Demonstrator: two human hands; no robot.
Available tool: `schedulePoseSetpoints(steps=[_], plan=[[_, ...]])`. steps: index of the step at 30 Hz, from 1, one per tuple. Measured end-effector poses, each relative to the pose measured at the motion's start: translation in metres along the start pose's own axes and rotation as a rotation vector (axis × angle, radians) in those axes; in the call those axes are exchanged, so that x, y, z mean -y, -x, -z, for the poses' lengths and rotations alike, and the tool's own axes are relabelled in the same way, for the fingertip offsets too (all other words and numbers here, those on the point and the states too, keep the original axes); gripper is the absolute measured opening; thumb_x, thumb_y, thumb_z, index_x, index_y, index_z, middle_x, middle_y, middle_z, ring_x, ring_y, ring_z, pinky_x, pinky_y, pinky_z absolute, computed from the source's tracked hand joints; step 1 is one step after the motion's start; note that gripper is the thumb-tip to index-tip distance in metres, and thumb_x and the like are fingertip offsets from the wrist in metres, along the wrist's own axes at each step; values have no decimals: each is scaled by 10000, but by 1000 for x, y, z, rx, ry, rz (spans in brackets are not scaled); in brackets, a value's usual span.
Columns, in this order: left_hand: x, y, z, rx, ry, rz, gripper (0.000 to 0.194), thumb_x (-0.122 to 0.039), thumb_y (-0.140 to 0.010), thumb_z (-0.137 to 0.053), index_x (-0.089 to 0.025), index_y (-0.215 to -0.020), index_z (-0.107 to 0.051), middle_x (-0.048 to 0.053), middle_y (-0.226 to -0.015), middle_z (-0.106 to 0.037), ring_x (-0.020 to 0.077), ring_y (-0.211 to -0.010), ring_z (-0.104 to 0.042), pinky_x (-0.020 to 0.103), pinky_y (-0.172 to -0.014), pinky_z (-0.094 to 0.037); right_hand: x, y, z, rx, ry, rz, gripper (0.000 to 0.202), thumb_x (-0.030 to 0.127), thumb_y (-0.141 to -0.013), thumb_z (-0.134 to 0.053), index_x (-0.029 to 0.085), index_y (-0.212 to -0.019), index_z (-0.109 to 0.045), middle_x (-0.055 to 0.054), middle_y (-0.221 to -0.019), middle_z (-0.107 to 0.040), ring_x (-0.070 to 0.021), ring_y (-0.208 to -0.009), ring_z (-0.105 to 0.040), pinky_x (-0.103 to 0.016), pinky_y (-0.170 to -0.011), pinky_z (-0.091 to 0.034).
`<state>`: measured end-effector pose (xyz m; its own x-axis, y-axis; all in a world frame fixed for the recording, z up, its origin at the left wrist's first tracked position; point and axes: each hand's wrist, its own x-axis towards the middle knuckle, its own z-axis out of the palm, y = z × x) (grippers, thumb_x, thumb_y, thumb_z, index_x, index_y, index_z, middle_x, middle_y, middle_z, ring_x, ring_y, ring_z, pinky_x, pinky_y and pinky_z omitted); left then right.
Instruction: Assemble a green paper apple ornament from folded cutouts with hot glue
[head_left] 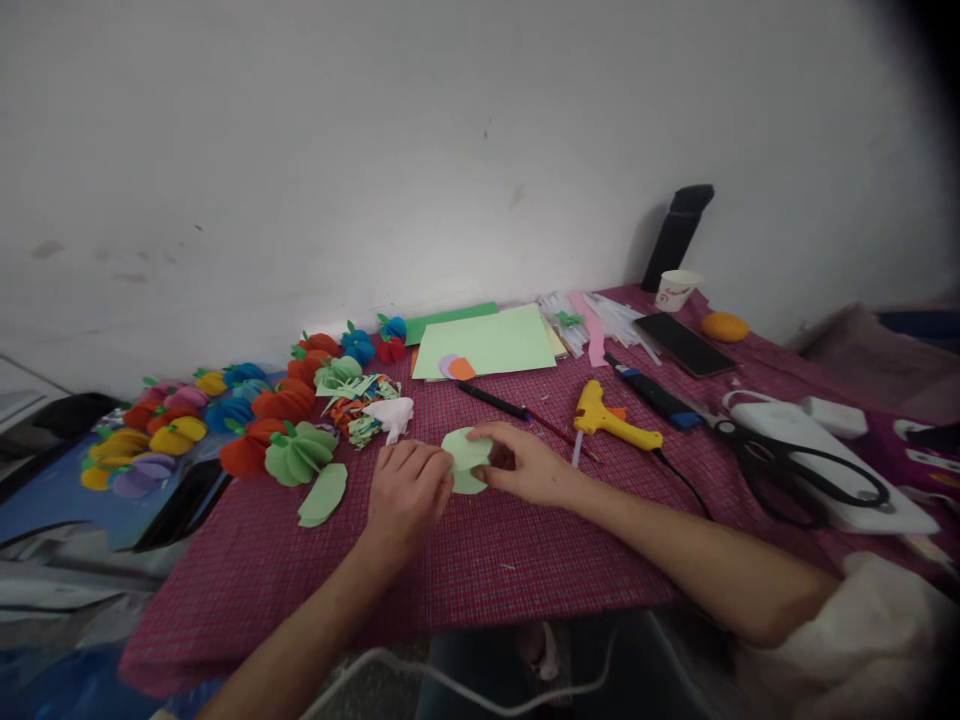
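Between my two hands is a light green paper circle point(466, 462), partly folded, held above the table. My left hand point(409, 490) has its fingers closed at the circle's left edge. On the right edge, my right hand point(525, 465) pinches the paper between thumb and fingers. To the left of my left hand lie more light green paper circles point(324, 496), beside a light green paper pumpkin point(300, 455). Just beyond my hands is a heap of paper scraps point(366, 405) with a crumpled white piece point(393, 414) on it.
Many coloured paper pumpkins point(281, 402) crowd the left side. Light green sheets point(487, 342) lie at the back. A yellow glue gun point(615, 422), a black pen point(493, 400), a cutter knife point(656, 394), large scissors point(795, 465), a phone point(684, 343) and a paper cup point(675, 290) are rightward.
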<state>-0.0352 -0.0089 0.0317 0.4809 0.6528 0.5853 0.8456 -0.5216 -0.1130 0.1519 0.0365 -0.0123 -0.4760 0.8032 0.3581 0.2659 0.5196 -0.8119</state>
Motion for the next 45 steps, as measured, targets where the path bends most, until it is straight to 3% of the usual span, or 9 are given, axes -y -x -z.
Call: schedulePoseSetpoints(steps=[10,18,21,25,32,35,38,42,45], plan=[[1,-16,23,50,6,75,38,-179,-761,-544,-198,-731,-560,7,-727,-617,184,-757,-501,333,-691,-314,10,-1,3,141,-450,-260,551,246,-758,-551,217,-1240,-286,-22,-856,-602,-102,-566,-594,-211,-457,-467],[5,-13,13,124,154,109,40,-175,-768,-533,-191,-736,-549,1,-729,-606,172,-763,-502,311,-689,-322,-2,1,5,69,73,-140,312,176,-812,-457,223,-1107,-546,39,-628,-623,-87,-457,-582,-210,-495,-454],[5,-10,10,148,182,61,46,-163,-769,-520,-190,-747,-549,8,-742,-610,172,-771,-500,313,-693,-325,-9,-2,8,18,260,-39,338,112,-804,-431,241,-1073,-591,15,-750,-684,-121,-648,-645,-254,-644,-490],[2,-1,3,212,139,-60,69,-153,-771,-504,-197,-772,-557,21,-757,-615,180,-779,-490,329,-695,-315,-16,-6,10,31,400,137,362,71,-785,-443,214,-1078,-601,-34,-1039,-657,-157,-948,-601,-304,-830,-455],[-8,25,-17,398,106,-125,43,-169,-775,-503,-195,-762,-535,32,-758,-581,192,-778,-469,337,-682,-311,-16,-7,17,264,536,325,301,77,-807,-448,176,-1031,-622,-68,-962,-665,-176,-921,-574,-342,-836,-428],[-10,31,-21,434,128,-111,62,-158,-761,-503,-197,-799,-532,34,-785,-580,193,-788,-474,338,-694,-314,-14,-6,24,343,548,314,284,96,-805,-470,182,-1029,-620,-65,-967,-656,-174,-936,-567,-344,-848,-416],[-11,32,-20,463,149,-89,129,-161,-748,-511,-197,-869,-534,41,-839,-584,204,-825,-479,349,-717,-313,-9,-6,32,380,517,276,294,132,-794,-508,196,-1067,-597,-54,-1025,-629,-166,-964,-557,-322,-842,-421],[-14,31,-12,466,191,-60,94,-179,-737,-518,-196,-827,-540,40,-820,-577,201,-811,-488,350,-725,-312,0,-6,39,468,453,379,315,199,-764,-583,216,-1078,-592,-51,-1083,-602,-171,-1009,-519,-340,-884,-388],[-17,33,-9,443,212,-36,64,-203,-741,-520,-192,-801,-540,38,-795,-576,195,-797,-499,348,-732,-312,5,-5,40,435,468,421,404,213,-714,-643,224,-1111,-571,-81,-1215,-516,-206,-1104,-442,-404,-925,-339]])
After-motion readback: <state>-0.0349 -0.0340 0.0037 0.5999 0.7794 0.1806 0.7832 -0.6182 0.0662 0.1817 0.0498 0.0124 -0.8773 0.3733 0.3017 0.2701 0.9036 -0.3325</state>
